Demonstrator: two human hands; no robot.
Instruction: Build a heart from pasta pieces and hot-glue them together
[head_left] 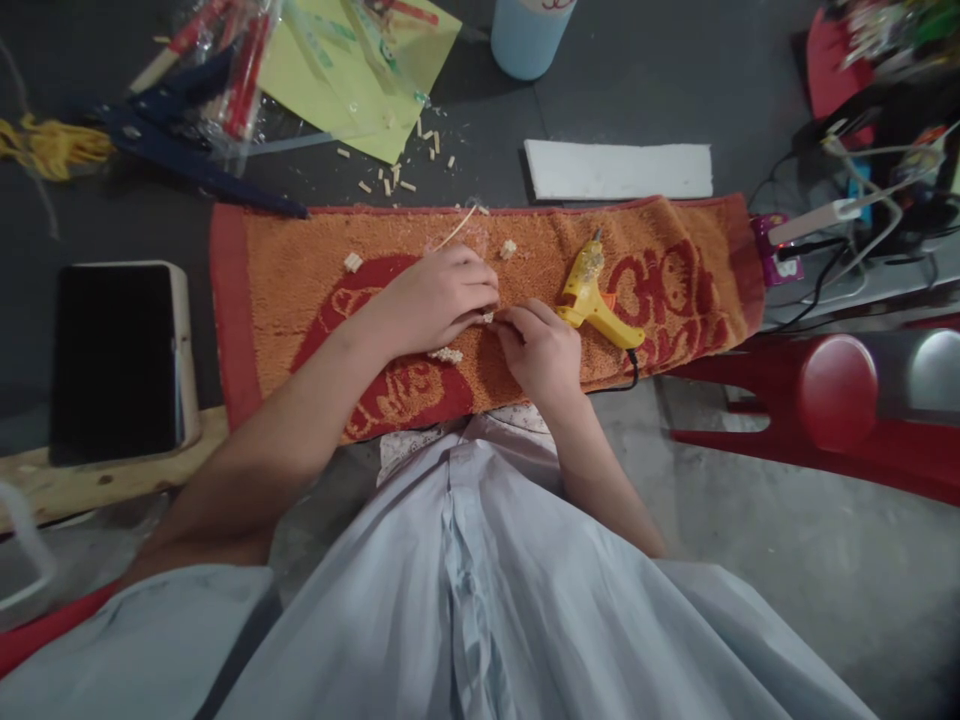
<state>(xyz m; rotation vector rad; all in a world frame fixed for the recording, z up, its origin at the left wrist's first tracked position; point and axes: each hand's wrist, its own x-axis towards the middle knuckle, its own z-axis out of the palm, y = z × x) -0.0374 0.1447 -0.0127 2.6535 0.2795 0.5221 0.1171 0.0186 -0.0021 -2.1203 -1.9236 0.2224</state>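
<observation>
Over the orange and red towel (517,365), my left hand (442,298) and my right hand (546,350) meet, fingertips pinched around a small cluster of cut wooden stick pieces (488,317). Most of that cluster is hidden by the fingers. Just below my left hand lies another pale cluster of stick pieces (447,355). Two more small clusters rest farther up, one at the left (352,262) and one at the right (508,248). A thin stick (456,228) lies beyond my left hand. To the right of my right hand sits a yellow glue gun (592,300).
Loose cut stick bits (394,180) lie beyond the towel, near dark blue cutters (187,160) and a yellow-green sheet (420,60). A white strip (619,171) and a blue bottle (529,40) stand farther back. At left is a black-screened tablet (112,360); cables (862,220) run at right.
</observation>
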